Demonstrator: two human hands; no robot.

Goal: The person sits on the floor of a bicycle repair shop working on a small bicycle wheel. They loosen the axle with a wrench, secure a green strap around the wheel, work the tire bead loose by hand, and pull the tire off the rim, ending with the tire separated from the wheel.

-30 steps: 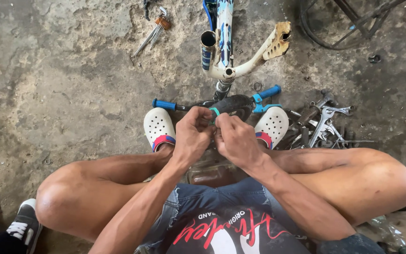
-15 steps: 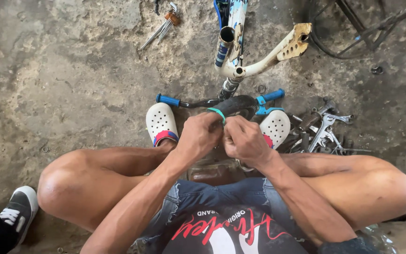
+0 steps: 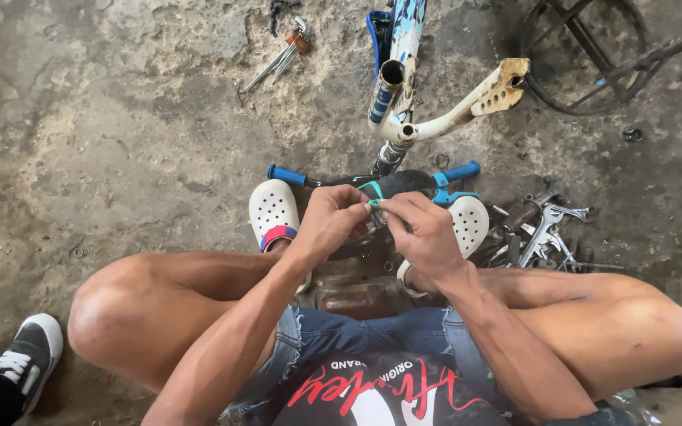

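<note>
I squat on a concrete floor with both hands together in front of my knees. My left hand (image 3: 329, 221) and my right hand (image 3: 420, 233) pinch a small teal part (image 3: 372, 192) between their fingertips, just above a black handlebar (image 3: 400, 183) with blue grips (image 3: 287, 175). The handlebar lies across the floor between my white clogs (image 3: 271, 211). Beyond it stands a white and blue bicycle frame (image 3: 404, 87). What lies under my hands is hidden.
Several wrenches and metal parts (image 3: 542, 229) lie in a pile at my right. Loose tools (image 3: 282, 57) rest on the floor at the far middle. A bicycle wheel (image 3: 593, 55) sits at the top right. Another person's black and white shoe (image 3: 29, 351) is at the lower left.
The view has shifted so the frame and handlebar sit further right. My hands stay together on the small part, with the fingers slightly rearranged.
</note>
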